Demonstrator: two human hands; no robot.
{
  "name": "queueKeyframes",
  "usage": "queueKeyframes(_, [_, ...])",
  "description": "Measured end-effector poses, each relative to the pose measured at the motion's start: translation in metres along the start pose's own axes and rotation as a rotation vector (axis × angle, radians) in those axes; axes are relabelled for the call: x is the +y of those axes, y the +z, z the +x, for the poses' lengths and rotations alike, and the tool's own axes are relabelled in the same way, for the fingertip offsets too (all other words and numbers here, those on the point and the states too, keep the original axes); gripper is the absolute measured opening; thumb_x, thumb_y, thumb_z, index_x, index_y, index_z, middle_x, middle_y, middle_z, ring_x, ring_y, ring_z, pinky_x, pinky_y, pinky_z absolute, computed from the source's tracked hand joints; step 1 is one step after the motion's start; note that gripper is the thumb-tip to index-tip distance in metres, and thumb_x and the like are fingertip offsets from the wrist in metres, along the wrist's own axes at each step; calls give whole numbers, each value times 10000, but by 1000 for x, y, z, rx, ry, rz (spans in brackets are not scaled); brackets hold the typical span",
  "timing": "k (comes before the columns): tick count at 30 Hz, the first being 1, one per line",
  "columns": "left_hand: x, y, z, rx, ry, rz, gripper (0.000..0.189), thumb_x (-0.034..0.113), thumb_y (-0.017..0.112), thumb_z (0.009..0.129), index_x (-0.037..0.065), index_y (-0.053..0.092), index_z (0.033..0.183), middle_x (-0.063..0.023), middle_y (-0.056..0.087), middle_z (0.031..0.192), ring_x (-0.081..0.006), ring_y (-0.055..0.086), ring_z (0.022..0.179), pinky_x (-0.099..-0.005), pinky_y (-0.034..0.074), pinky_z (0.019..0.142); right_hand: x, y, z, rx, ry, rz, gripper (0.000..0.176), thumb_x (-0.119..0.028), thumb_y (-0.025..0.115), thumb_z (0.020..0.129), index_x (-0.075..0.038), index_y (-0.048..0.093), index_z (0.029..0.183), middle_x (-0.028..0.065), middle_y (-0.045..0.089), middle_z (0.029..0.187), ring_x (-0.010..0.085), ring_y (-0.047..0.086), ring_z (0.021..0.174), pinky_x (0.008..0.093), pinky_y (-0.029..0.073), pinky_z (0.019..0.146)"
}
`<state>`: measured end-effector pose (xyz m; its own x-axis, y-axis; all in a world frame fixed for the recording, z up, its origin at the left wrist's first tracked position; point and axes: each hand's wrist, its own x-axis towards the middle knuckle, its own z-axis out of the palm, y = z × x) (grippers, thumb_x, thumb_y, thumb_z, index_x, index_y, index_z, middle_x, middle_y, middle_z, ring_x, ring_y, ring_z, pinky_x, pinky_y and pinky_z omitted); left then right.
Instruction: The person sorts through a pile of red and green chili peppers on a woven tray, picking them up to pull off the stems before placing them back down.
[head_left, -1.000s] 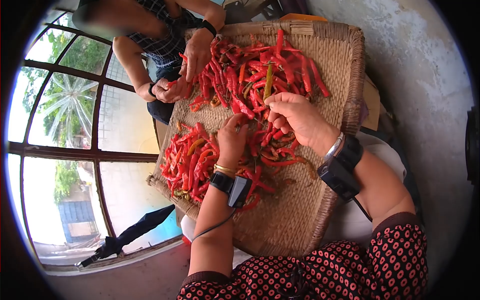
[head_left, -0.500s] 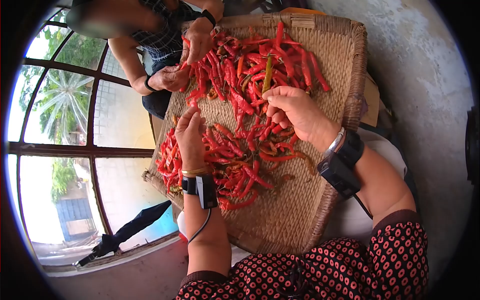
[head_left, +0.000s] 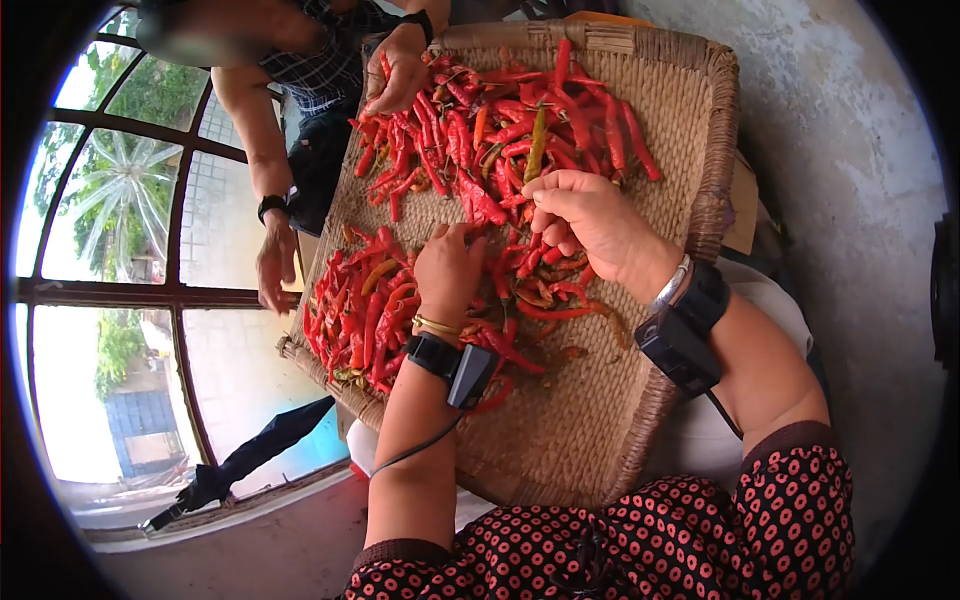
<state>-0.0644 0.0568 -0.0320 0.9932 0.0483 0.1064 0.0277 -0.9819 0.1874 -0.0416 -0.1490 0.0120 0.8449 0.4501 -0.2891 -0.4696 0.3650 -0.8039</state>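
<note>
The right hand [head_left: 598, 222] pinches, thumb against finger, the near end of a green pepper [head_left: 537, 145] above red peppers [head_left: 485, 203] in a tray [head_left: 610, 440]; it looks light and bendable, best held there. The left hand [head_left: 447, 270] is at the red peppers, its grip unclear.
</note>
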Motion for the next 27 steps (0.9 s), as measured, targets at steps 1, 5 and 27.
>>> queueKeyframes(1, [-1,-2,0,1,1,-53,262,260,619,738,53,636,897,-132,614,841,-320,590,752,-384,471,646,0,0,0,0,0,2,152,-158,497,858,-39,548,938,13,565,671,37,489,500,166,356,413])
queueKeyframes(5, [-8,-15,-3,-12,-71,-332,204,211,591,763,23,649,816,-117,625,682,-231,608,609,-316,470,585,0,-1,0,-8,3,4,153,-159,497,857,-40,547,939,14,563,672,37,489,501,167,355,412])
queueKeyframes(27, [-30,-31,-2,91,-375,-1184,282,138,553,854,-7,532,1095,-74,569,923,-103,551,663,-223,457,584,2,0,3,-3,1,-48,170,-171,495,861,-39,541,957,12,562,683,37,490,505,165,358,415])
